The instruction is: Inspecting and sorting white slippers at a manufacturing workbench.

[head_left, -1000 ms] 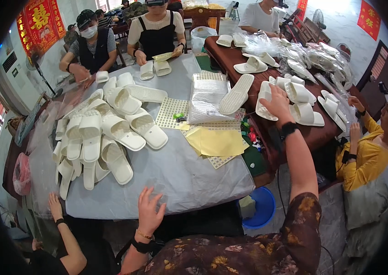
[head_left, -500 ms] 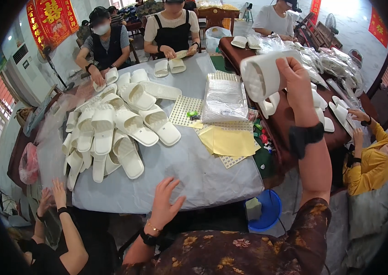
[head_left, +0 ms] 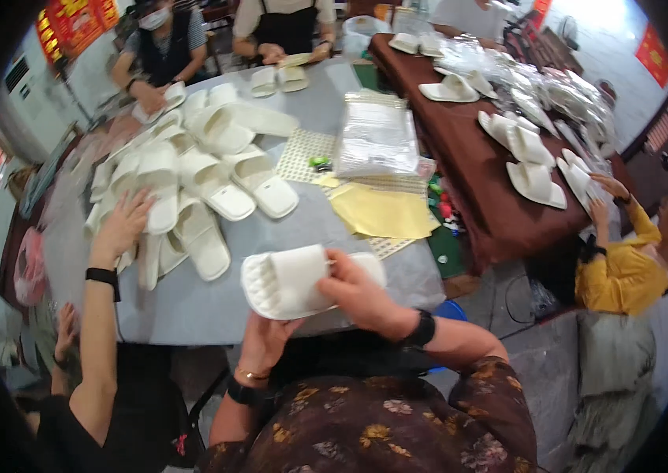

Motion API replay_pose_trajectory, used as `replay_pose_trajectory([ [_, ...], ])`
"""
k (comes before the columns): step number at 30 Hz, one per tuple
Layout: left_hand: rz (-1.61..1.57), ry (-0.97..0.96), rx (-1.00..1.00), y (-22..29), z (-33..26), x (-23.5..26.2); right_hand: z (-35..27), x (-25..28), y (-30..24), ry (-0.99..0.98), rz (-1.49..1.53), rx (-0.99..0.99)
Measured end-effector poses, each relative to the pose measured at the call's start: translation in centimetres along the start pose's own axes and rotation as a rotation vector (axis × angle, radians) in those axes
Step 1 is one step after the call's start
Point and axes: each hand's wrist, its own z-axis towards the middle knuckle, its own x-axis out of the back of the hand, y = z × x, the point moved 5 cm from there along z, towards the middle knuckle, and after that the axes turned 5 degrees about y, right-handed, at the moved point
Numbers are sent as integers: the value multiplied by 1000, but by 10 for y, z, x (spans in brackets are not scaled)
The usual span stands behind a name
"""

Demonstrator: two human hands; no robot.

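A white slipper (head_left: 287, 276) lies sideways in front of me, just above the near edge of the grey-covered table (head_left: 271, 213). My right hand (head_left: 365, 296) is closed on it, thumb and fingers at the strap's right side. From below, my left hand (head_left: 268, 339) meets the slipper's underside, its fingers partly hidden behind it. Left of this, a large pile of white slippers (head_left: 220, 197) covers the table. A co-worker's hand (head_left: 125, 225) reaches onto that pile.
Yellow sheets (head_left: 385, 209), dotted sticker sheets (head_left: 302, 154) and a stack of clear plastic bags (head_left: 377, 138) lie beyond the slipper. To the right, a brown table (head_left: 460, 173) bears loose slippers and bagged ones (head_left: 523, 79). A blue bucket (head_left: 451, 310) stands below the table edge.
My right hand has brought the slipper down and left from beside the brown table. My left hand, open before, now touches it from below. The left co-worker's hand has reached onto the pile.
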Motion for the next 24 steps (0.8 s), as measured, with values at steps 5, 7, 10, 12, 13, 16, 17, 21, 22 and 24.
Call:
replay_pose_trajectory([
  [5, -112, 309, -153, 3, -4, 39, 4, -33, 67, -50, 69, -71],
  [7, -107, 364, -266, 11, -5, 36, 0, -30, 65, -76, 94, -104],
  [10, -146, 208, -285, 9, -6, 33, -2, -26, 60, -101, 60, -85],
  [12, -136, 218, -290, 8, -7, 36, 0, -19, 53, -87, -1, -28],
  [13, 20, 277, -274, 7, -5, 41, 1, -13, 48, -151, -259, -40],
  [16, 91, 415, -238, 5, -3, 37, 12, 11, 44, -86, -584, 53],
  [17, 9, 509, -224, 7, -5, 35, 15, 16, 33, 27, -642, 158],
  [21, 45, 357, -220, 5, -2, 60, 27, 42, 10, 238, -881, 467],
  [22, 33, 387, -220, 11, -7, 44, 31, 43, 9, 191, -935, 488],
  [24, 51, 381, -233, 12, -12, 46, 40, 46, 26, 126, -941, 486],
])
